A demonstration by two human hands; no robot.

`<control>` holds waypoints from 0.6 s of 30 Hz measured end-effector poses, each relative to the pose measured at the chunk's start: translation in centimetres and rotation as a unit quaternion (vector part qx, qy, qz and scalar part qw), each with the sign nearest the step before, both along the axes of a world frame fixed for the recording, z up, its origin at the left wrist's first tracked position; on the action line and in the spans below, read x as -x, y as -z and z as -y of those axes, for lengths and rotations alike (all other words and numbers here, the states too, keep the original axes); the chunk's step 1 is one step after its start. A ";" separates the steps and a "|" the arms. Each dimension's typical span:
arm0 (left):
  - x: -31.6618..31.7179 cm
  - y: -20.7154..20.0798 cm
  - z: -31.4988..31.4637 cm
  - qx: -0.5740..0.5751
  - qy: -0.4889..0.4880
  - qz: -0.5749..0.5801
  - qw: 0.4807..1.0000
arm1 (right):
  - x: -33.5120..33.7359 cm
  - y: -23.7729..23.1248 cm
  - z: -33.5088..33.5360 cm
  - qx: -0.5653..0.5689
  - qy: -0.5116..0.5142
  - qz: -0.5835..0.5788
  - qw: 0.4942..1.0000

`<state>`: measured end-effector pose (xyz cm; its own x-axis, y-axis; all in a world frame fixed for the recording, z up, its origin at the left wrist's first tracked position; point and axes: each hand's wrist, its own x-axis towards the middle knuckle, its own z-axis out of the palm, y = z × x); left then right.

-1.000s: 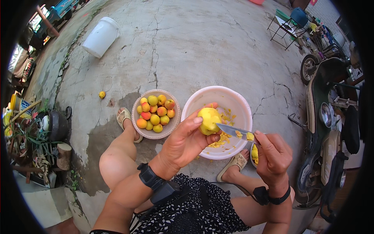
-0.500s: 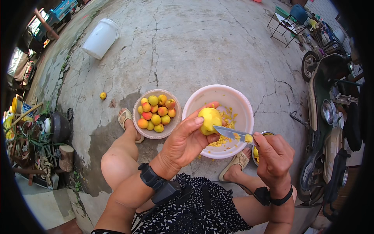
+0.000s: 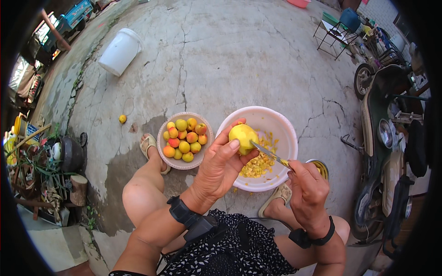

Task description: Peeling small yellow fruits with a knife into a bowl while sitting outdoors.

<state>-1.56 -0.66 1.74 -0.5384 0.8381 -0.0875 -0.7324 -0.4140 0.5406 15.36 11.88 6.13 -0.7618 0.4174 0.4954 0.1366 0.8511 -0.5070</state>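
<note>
The left hand (image 3: 220, 164) pinches a peeled yellow fruit (image 3: 242, 137) over the ten-o'clock side of the pale basin (image 3: 288, 141); the right hand (image 3: 310, 189) curls around a knife (image 3: 271, 155), whose blade touches the fruit at four o'clock. A bowl (image 3: 181, 165) of unpeeled fruits (image 3: 184, 146) sits at the basin's nine o'clock.

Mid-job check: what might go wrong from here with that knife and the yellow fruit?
The knife in the right hand points into the yellow fruit close to the left hand, so a slip might nick its fingers.

The fruit looks peeled and may be slick; if the grip loosens, it could drop among the yellow pieces in the basin.
</note>
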 end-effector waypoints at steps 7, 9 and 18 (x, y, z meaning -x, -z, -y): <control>0.4 0.2 -0.7 -0.023 -0.040 -0.027 0.999 | 0.1 -0.5 0.0 0.180 0.013 0.042 0.983; 0.4 0.4 -0.9 -0.022 -0.039 -0.022 0.999 | 0.3 -0.8 -0.1 0.153 0.022 0.039 0.987; -0.5 0.4 -0.9 0.028 -0.103 -0.138 0.985 | 0.2 1.5 -3.0 0.213 0.104 0.029 0.971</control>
